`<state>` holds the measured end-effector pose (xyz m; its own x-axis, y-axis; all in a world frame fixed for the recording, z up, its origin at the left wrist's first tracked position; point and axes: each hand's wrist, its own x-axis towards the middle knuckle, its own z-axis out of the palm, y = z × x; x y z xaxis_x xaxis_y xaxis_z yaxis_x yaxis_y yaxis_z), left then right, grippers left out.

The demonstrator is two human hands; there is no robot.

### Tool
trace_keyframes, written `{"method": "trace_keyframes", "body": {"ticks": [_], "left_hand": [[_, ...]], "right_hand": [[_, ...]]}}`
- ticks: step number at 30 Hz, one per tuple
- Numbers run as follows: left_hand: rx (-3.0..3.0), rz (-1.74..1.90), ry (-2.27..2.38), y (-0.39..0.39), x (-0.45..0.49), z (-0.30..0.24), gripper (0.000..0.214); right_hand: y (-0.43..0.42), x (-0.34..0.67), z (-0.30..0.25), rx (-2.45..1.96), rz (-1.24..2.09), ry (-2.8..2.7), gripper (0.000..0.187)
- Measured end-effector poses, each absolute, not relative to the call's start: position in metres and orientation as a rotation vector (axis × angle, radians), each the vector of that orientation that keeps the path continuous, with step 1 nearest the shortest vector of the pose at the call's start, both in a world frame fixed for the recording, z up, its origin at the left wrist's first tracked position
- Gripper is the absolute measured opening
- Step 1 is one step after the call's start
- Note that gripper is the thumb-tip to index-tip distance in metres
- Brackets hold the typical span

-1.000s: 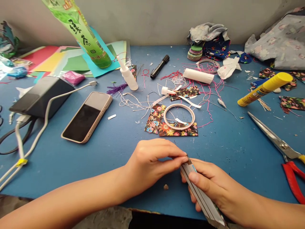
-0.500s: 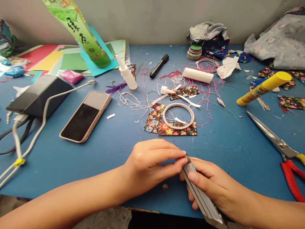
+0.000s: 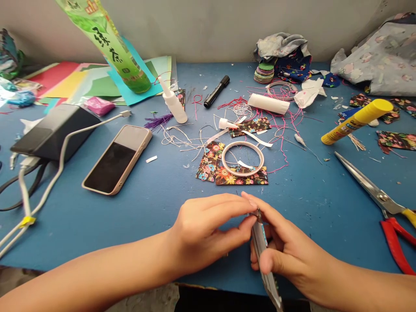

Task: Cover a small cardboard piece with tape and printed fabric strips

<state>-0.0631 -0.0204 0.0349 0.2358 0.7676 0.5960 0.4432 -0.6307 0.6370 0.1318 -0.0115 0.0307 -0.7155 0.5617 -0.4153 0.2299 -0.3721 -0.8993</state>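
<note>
Above the front edge of the table, both hands are at a long, narrow grey strip-like piece [image 3: 259, 242] with lengthwise lines. A bit of blue shows near its upper end, and some patterned edging shows lower down; I cannot make out its exact kind. My left hand [image 3: 208, 229] pinches the upper end between thumb and fingertips. From the right, my right hand [image 3: 289, 247] holds the same piece, its thumb along the near side and its fingers behind. Just beyond lie floral cloth pieces [image 3: 209, 164] with a roll of narrow tape [image 3: 224, 161] on them.
Scissors [image 3: 383, 197] and a yellow glue stick [image 3: 354, 123] are at right. A phone [image 3: 108, 169], cables [image 3: 63, 151] and a green tea bottle [image 3: 120, 56] are at left. A white glue bottle [image 3: 175, 106], a black marker [image 3: 217, 92] and tangled threads [image 3: 286, 134] lie farther back.
The grey piece has turned more upright and edge-on. My right index finger has moved up towards its upper end, and the right thumb has shifted lower. My left hand keeps its pinch.
</note>
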Motion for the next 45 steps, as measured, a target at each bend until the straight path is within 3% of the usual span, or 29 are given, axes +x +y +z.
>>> {"method": "trace_keyframes", "body": {"ticks": [15,21,29,45], "left_hand": [[2.144,1.204,1.171,-0.0209,-0.0551,0.0362,0.01],[2.07,1.223,1.132,-0.0198,-0.0565,0.0357,0.008],[2.095,1.202,1.101,-0.0217,-0.0584,0.0396,0.01],[2.065,1.236,1.155,-0.0222,-0.0548,0.0391,0.012]], "right_hand": [[-0.0126,0.125,0.036,-1.152,2.161,-1.592,0.074],[-0.0125,0.1261,0.0358,-1.128,2.185,-1.594,0.078],[-0.0124,0.1264,0.0344,-1.087,2.161,-1.65,0.066],[-0.0128,0.1259,0.0309,-1.043,2.135,-1.715,0.072]]}}
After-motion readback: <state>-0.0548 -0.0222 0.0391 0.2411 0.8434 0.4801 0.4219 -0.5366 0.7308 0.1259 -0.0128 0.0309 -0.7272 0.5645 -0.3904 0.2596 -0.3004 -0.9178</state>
